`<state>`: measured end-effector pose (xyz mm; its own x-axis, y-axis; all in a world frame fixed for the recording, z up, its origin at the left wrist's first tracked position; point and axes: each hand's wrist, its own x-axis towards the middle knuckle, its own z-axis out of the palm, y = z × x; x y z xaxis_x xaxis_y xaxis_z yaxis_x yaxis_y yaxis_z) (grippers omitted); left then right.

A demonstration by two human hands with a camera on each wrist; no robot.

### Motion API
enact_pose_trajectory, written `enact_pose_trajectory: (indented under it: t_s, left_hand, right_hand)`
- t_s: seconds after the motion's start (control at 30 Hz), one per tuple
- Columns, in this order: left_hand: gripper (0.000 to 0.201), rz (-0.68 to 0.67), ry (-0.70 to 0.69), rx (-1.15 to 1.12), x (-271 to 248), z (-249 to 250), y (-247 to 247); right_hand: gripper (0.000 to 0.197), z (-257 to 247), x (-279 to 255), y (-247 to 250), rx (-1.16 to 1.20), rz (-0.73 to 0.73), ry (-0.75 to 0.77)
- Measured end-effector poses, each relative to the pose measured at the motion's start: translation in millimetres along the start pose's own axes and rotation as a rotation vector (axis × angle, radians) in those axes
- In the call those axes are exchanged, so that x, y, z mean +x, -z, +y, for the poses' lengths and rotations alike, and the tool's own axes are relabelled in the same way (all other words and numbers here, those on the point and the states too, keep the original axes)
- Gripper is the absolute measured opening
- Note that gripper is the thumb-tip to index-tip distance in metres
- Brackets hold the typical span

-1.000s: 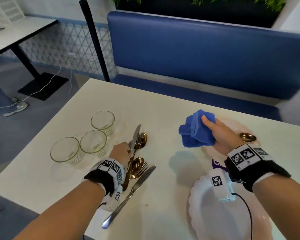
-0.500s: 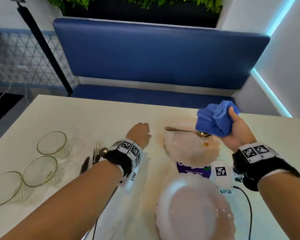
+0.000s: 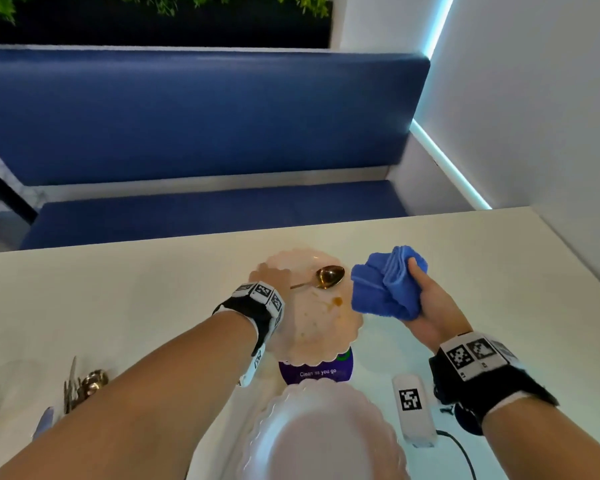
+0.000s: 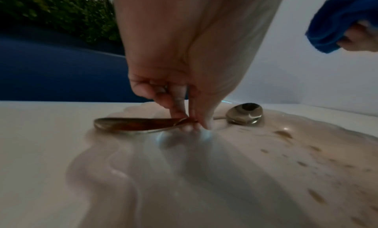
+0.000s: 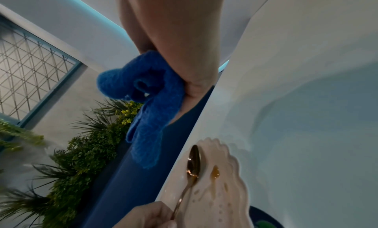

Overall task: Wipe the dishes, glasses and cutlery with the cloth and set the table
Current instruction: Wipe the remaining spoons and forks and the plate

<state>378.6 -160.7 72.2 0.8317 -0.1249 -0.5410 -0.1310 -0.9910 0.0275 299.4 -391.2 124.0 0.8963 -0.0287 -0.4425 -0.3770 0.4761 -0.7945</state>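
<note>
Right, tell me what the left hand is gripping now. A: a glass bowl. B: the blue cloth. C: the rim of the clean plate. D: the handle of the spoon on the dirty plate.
D: the left hand pinches the handle of the spoon lying on the stained plate, while the right hand holds the cloth.

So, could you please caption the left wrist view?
Left hand pinches a spoon handle on a stained plate.
</note>
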Motion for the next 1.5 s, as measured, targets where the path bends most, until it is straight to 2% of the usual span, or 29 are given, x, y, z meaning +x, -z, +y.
enact_pose_trajectory:
  t_s: [0.1, 0.23, 0.37, 0.43, 0.53, 0.63, 0.67, 0.77, 0.83, 0.87, 0.93, 1.0, 1.07, 1.1, 1.13, 1.2, 1.3, 1.33, 1.43, 1.5]
  left_hand:
    - [0.029, -0.008, -0.033, -0.127, -1.9, -1.1, 0.6]
    - [0.026, 0.021, -0.055, -0.445, -27.9, -5.5, 8.4]
    - [0.019, -0.023, -0.045, -0.904, -60.4, -6.6, 10.6]
    - [0.019, -0.044, -0.057, -1.015, -77.4, 2.9, 13.9]
    - [0.018, -0.029, -0.119, -0.972, -96.9, 22.2, 12.4]
    - [0.020, -0.004, -0.121, -0.881, -117.7, 27.6, 13.6]
    - [0.024, -0.009, -0.107, -0.837, -121.7, 25.2, 14.0]
    - [0.022, -0.006, -0.070, -0.776, -137.2, 12.2, 19.9]
    - [0.028, 0.019, -0.047, -0.810, -143.8, 4.2, 22.1]
    - [0.028, 0.018, -0.043, -0.858, -144.7, 0.8, 21.3]
    - [0.026, -0.009, -0.055, -0.973, -151.7, -3.9, 19.3]
    - [0.018, -0.039, -0.083, -1.059, -160.9, -7.4, 13.7]
    - [0.018, -0.061, -0.077, -1.140, -170.6, -12.5, 5.7]
    - [0.022, -0.084, -0.061, -1.215, -176.0, -14.0, 3.2]
    - [0.026, -0.096, -0.053, -1.282, -179.0, -14.9, 0.8]
    - [0.030, -0.058, -0.040, -1.327, -180.1, -13.0, -2.2]
    - [0.029, 0.020, 0.024, -1.344, -173.1, -5.4, -5.7]
    - [0.029, 0.041, 0.037, -1.361, -169.4, -4.0, -7.2]
    - [0.031, 0.026, 0.102, -1.473, -166.5, -5.1, -12.9]
    - [0.032, -0.044, 0.092, -1.509, -170.5, -6.5, -19.0]
  right_hand:
    - [0.038, 8.0, 1.0, 4.0, 0.073, 0.035, -0.069]
    - [0.040, 25.9, 0.3, -0.5, 0.092, 0.047, -0.134]
    - [0.045, 46.7, 3.8, -16.1, 0.150, -0.024, -0.194]
    - [0.052, 53.6, 7.8, -34.1, 0.238, -0.079, -0.205]
    - [0.046, 61.5, 14.1, -66.1, 0.036, -0.072, -0.136]
    - [0.047, 67.0, 25.8, -73.8, -0.153, 0.110, -0.038]
    - [0.043, 66.5, 29.2, -72.5, -0.252, 0.142, 0.016]
    - [0.012, 58.1, 32.5, -75.3, -0.621, 0.128, 0.216]
    - [0.006, 42.8, 16.8, -87.8, -0.763, 0.085, 0.303]
    - [0.008, 34.1, 8.0, -94.7, -0.766, 0.047, 0.341]
    - [0.023, 17.9, -10.0, -107.5, -0.639, -0.094, 0.307]
    - [0.017, 6.2, -17.5, -111.4, -0.561, -0.230, 0.331]
    - [0.011, 4.4, -9.9, -107.8, -0.551, -0.156, 0.344]
    - [0.014, 7.1, -3.7, -104.0, -0.569, -0.026, 0.385]
    - [0.018, 9.8, -3.2, -101.2, -0.528, 0.045, 0.413]
    - [0.018, 28.2, 5.3, -97.4, -0.394, 0.107, 0.354]
    - [0.046, 60.4, 8.3, -104.4, -0.364, 0.200, 0.125]
    - [0.045, 67.4, -2.9, -112.0, -0.353, 0.153, 0.082]
    - [0.012, 82.8, -29.3, -130.1, -0.246, -0.062, -0.023]
    - [0.010, 85.1, -38.2, -131.6, -0.242, -0.128, -0.010]
